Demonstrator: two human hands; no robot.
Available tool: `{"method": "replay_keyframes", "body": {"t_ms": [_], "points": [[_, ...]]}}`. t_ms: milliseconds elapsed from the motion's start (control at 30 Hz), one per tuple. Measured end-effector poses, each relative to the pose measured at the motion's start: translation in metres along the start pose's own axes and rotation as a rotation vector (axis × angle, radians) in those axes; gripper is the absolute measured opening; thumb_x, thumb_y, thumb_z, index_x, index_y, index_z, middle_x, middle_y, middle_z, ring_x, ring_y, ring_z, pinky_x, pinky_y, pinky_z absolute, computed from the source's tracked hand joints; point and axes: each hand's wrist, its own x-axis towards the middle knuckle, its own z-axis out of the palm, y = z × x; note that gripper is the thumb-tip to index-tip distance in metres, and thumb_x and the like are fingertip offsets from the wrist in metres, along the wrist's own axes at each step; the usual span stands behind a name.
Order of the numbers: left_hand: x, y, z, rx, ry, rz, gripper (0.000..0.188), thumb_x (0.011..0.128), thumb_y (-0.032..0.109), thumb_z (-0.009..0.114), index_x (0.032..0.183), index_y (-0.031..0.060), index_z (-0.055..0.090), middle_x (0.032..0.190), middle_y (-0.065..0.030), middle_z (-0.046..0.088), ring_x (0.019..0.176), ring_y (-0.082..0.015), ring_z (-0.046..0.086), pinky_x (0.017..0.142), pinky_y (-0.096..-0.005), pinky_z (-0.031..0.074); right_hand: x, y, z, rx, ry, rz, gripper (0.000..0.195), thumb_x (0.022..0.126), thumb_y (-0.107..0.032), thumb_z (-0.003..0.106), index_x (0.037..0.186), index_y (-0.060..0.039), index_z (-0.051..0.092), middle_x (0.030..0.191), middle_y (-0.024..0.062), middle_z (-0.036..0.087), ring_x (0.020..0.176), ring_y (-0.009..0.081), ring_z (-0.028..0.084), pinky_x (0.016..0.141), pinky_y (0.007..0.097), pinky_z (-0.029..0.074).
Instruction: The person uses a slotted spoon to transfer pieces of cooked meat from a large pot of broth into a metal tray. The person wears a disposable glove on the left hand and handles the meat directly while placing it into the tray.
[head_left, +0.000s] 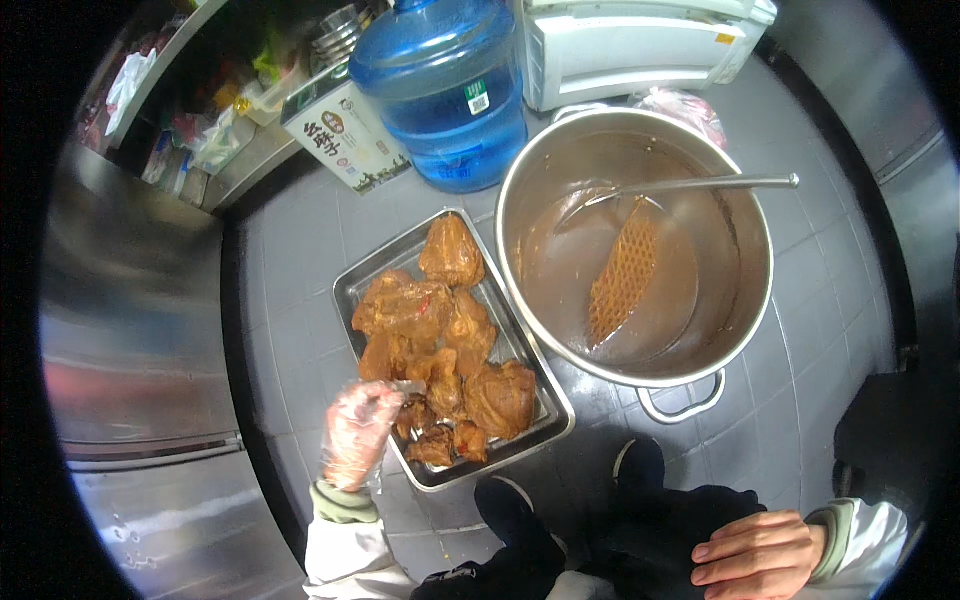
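My left hand (361, 431), in a clear plastic glove, is over the left edge of a steel tray (559, 420) on the floor. Its fingers are curled beside the meat, and whether they pinch anything is hidden. Several brown braised meat pieces (405, 307) lie heaped in the tray. My bare right hand (761, 555) rests palm down near my right thigh, holding nothing visible. Right of the tray stands a large steel stockpot (525, 300) with brown liquid in its bottom. A brown piece with a honeycomb pattern (624, 274) lies inside, below a long-handled metal utensil (712, 183).
Beyond the tray stand a blue water jug (450, 97) and a printed carton (345, 135). Behind the pot are a white plastic drawer unit (622, 56) and a plastic bag (686, 112). Steel cabinets (142, 315) line the left side. My shoes (506, 502) are close to the tray.
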Motion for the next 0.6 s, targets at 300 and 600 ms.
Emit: {"method": "replay_keyframes", "body": {"t_ms": [300, 600], "points": [[0.089, 0.199, 0.021, 0.072, -0.21, 0.536, 0.021, 0.087, 0.018, 0.06, 0.095, -0.0008, 0.063, 0.086, -0.0149, 0.063, 0.079, -0.0259, 0.06, 0.073, -0.0339, 0.047, 0.005, -0.002, 0.005, -0.027, 0.104, -0.034, 0.021, 0.084, -0.013, 0.048, 0.084, 0.0043, 0.061, 0.089, 0.0198, 0.064, 0.084, 0.0355, 0.064, 0.073, 0.0437, 0.053], [0.124, 0.203, 0.07, 0.216, -0.365, 0.752, 0.016, 0.086, 0.007, 0.055, 0.097, 0.002, 0.064, 0.092, -0.0137, 0.065, 0.085, -0.0259, 0.063, 0.077, -0.0337, 0.049, 0.004, -0.003, 0.006, -0.017, 0.166, -0.063, 0.022, 0.086, -0.015, 0.049, 0.084, 0.0028, 0.062, 0.088, 0.0181, 0.065, 0.083, 0.0336, 0.064, 0.072, 0.0416, 0.053]]}}
